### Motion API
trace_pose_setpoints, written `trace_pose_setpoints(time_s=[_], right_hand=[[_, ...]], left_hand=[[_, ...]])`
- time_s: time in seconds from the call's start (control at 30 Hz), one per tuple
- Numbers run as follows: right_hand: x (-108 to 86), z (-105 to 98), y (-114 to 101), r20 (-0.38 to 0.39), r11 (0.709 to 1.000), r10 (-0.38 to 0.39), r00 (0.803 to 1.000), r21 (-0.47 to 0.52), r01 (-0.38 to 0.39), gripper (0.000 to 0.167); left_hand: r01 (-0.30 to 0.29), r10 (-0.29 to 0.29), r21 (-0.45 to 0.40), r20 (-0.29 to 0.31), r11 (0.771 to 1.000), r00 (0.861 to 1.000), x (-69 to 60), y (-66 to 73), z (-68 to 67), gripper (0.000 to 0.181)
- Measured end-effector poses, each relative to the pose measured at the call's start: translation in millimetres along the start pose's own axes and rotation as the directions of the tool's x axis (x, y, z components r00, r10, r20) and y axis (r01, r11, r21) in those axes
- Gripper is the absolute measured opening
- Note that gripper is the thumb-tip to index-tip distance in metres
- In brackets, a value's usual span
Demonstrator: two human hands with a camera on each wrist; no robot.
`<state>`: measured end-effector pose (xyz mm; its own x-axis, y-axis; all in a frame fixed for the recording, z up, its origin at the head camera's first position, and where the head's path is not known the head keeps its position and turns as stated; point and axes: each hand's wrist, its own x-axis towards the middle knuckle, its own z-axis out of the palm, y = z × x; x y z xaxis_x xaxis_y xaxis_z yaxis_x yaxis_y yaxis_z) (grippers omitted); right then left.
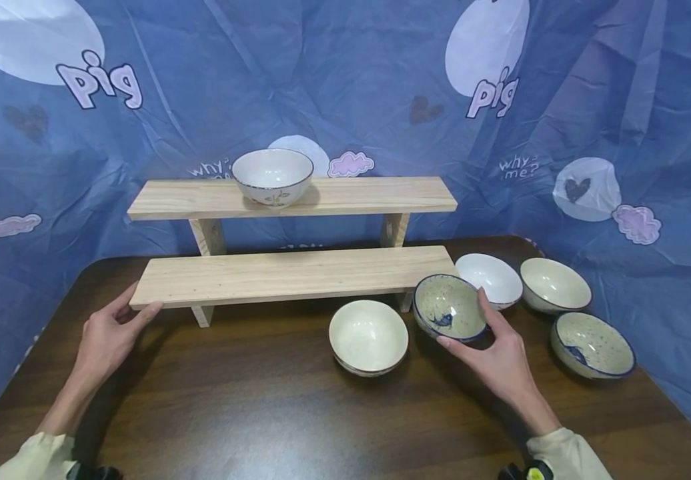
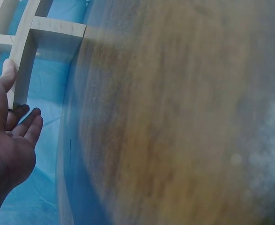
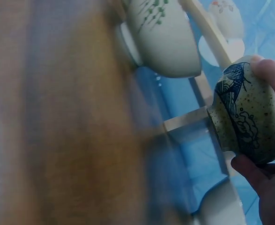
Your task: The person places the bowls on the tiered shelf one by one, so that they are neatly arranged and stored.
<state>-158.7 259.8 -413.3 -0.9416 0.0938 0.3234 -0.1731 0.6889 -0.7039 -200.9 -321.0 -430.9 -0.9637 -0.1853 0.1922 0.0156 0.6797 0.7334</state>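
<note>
Brown table (image 1: 249, 400), speckled bowl (image 1: 447, 305) in right grip (image 1: 506, 363)

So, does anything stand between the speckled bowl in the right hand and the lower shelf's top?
Nothing visible does. The right hand holds the speckled bowl near the right end of the lower shelf, which carries no bowl. The cream bowl to the hand's left sits aside on the table.

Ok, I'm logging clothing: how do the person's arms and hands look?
The left hand and right hand show no gloves or rings. The left sleeve and right sleeve are pale cream. Partly visible: a black left-wrist device and black right-wrist device with yellow patch.
</note>
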Motion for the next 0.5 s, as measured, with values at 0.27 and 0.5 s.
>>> trace_pose_setpoints(time_s=[0.27,0.5], right_hand=[[17.6,-4,-19,0.018,0.998,-0.054,0.998,0.013,0.054,0.104],[35.4,-1,-35,0.028,0.993,-0.105,0.994,0.056,0.104,0.104]], left_hand=[[0.002,-0.002,-0.007,0.004,1.000,1.000,-1.2,-0.6,-0.1,0.077],[-0.008,0.008,0.002,-0.006,1.000,1.000,0.1,-0.7,0.5,0.077]])
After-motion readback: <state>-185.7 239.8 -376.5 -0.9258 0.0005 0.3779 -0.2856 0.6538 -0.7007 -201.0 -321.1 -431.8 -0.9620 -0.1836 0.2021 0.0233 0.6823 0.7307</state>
